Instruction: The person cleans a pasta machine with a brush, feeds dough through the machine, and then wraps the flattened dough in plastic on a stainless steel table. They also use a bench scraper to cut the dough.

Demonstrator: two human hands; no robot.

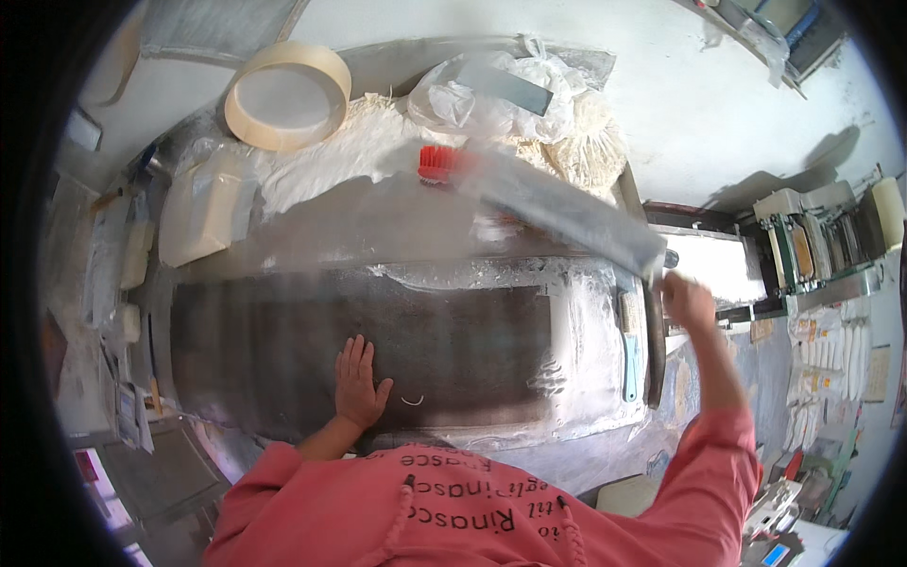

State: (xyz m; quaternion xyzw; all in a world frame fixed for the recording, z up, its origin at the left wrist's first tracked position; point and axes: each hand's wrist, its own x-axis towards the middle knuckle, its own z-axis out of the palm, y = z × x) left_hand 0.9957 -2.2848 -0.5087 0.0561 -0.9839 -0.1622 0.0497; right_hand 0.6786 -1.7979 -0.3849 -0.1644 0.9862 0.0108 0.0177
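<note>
My left hand point(360, 383) lies flat, palm down, on a dark work surface point(453, 333) edged with white powder. Nothing is in it, and the thumb stands apart from the fingers. Just right of it lies a thin, curved white strand point(412, 402). My right hand point(686, 301) is closed in a fist around the near end of a long grey tool point(567, 209), blurred by motion. Red bristles point(439, 164) show at the tool's far end; blur hides how they join it. A brush with a light blue handle point(630, 368) lies left of my right forearm.
White powder point(333, 159), apparently flour, is heaped along the back. A round wooden-rimmed sieve point(340, 85), clear plastic bags point(453, 92) and a flat grey plate point(521, 92) rest there. A plastic scoop-like container point(205, 212) stands left. A roller machine point(808, 241) stands right.
</note>
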